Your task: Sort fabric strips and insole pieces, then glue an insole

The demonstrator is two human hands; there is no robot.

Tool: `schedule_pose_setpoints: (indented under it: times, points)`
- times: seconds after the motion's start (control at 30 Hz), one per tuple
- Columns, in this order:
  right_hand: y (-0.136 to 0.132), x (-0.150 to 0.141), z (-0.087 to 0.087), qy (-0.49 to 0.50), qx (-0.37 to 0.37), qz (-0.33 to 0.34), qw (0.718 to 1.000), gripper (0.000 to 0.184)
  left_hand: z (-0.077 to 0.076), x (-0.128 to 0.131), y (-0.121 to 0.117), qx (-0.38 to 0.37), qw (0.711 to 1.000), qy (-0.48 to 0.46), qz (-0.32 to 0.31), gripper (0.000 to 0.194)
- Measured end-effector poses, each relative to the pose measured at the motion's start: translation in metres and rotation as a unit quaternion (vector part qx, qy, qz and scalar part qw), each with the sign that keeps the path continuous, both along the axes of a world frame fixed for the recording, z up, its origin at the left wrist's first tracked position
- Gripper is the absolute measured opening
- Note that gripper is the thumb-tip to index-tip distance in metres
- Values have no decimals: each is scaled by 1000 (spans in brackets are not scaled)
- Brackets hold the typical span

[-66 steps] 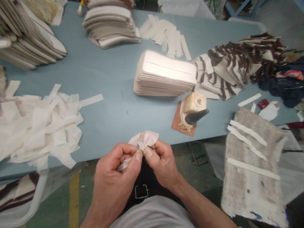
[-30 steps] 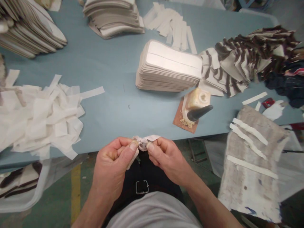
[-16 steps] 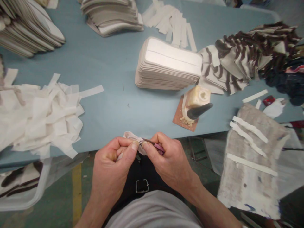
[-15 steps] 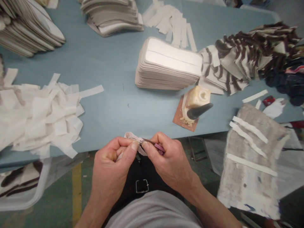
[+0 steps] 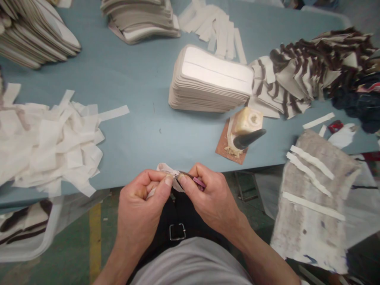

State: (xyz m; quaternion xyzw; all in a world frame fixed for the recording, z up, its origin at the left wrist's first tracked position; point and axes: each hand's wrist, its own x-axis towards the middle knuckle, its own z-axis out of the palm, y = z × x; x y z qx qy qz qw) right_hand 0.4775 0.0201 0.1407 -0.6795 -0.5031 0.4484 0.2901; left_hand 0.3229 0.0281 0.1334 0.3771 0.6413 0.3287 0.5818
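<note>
At the near table edge, my left hand [image 5: 139, 206] pinches a crumpled pale strip-like piece [image 5: 164, 168] between thumb and forefinger. My right hand [image 5: 212, 204] is closed around a small tool with a purple-pink handle [image 5: 198, 182]; its exact kind is mostly hidden by my fingers. The two thumbs nearly meet, and the tool's thin metal end touches or lies against the pale piece between them. Beyond my right hand stands a pale yellow bottle [image 5: 247, 120] with a dark tapered spout, on a brown board [image 5: 222, 144] with dried glue-like residue.
Loose white strips [image 5: 47, 138] are heaped at left; more strips [image 5: 219, 27] lie at the back. A stack of pale insole-like pieces [image 5: 208, 85] stands mid-table, beside overlapping dark-edged pieces [image 5: 303, 75]. A stained pad [image 5: 311, 225] with strips hangs at right. A bin [image 5: 55, 221] sits lower left.
The pale piece and the tool have shifted slightly in my fingers, and the purple-pink handle is turned a little. My hands stay in nearly the same place.
</note>
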Motion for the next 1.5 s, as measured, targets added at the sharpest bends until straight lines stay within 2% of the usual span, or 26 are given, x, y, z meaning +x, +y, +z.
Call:
schedule_pose_setpoints:
  times: [0.17, 0.37, 0.47, 0.6, 0.7, 0.8, 0.9, 1.03, 1.23, 1.4, 1.43, 1.5]
  points:
    - [-1, 2, -3, 11, -16, 1, 1000, 36, 1, 4, 1, 39, 999, 27, -1, 22]
    - [1, 4, -4, 33, -26, 0, 999, 35, 5, 9, 1, 48, 997, 54, 9, 21]
    - [3, 4, -3, 53, -37, -3, 998, 35, 5, 10, 0, 96, 988, 118, -6, 18]
    - [5, 3, -5, 66, -38, -5, 997, 36, 3, 9, -2, 223, 938, 261, -50, 13]
    - [5, 3, -8, 73, -36, 0, 997, 38, -2, 4, -4, 311, 892, 314, -96, 8]
    - [6, 3, -10, 89, -45, 4, 995, 40, -7, 0, -5, 362, 857, 341, -131, 6]
    - [6, 2, -12, 110, -47, 5, 993, 39, -9, -2, -6, 380, 844, 350, -144, 6]
    - [7, 1, -14, 115, -34, 5, 993, 40, -8, -2, -5, 377, 843, 354, -149, 9]
    - [8, 1, -19, 98, -36, 7, 995, 43, -9, -2, -6, 348, 869, 325, -138, 11]
    - [7, 1, -21, 115, -34, 6, 993, 44, -7, -1, -5, 381, 853, 325, -147, 10]
    - [7, 1, -21, 117, -34, 4, 993, 44, -6, 0, -5, 375, 858, 321, -140, 10]
    - [7, 0, -21, 119, -34, -5, 992, 43, -3, 3, -6, 329, 888, 299, -114, 10]
